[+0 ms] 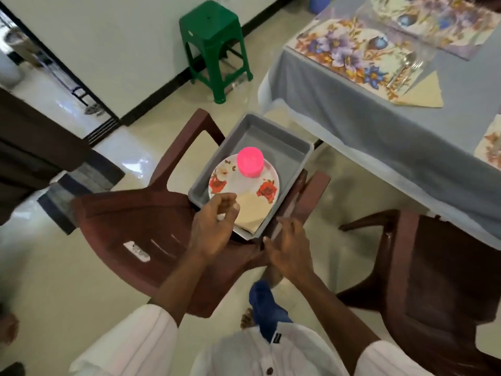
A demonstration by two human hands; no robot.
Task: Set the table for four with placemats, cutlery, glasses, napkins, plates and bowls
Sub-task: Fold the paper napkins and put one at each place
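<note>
The step in hand is, by my reading, fetching the next setting from the grey tub (pixel 284 137), which sits on the seat of a brown chair (pixel 130 213) at the centre of the frame. In it lie a flowered plate (pixel 244 187), a pink bowl (pixel 250 161) turned upside down on the plate's far side, and a folded beige napkin (pixel 253 210) overlapping its near edge.

The left grip (pixel 214 226) hovers over the tub's near-left corner, fingers half curled, thumb close to forefinger, holding nothing I can see. The right grip (pixel 290 248) is spread, fingers fairly straight at the tub's near-right rim; whether it touches is unclear.

The next move likely calls for lifting the napkin, or the plate with bowl and napkin on it, kept level.

At upper right, the grey-clothed counter (pixel 352 123) already carries flowered placemats (pixel 352 52), cutlery (pixel 406 69) and another napkin (pixel 423 93). A second chair (pixel 433 267) stands between person and counter; a green stool (pixel 214 36) is well apart.
</note>
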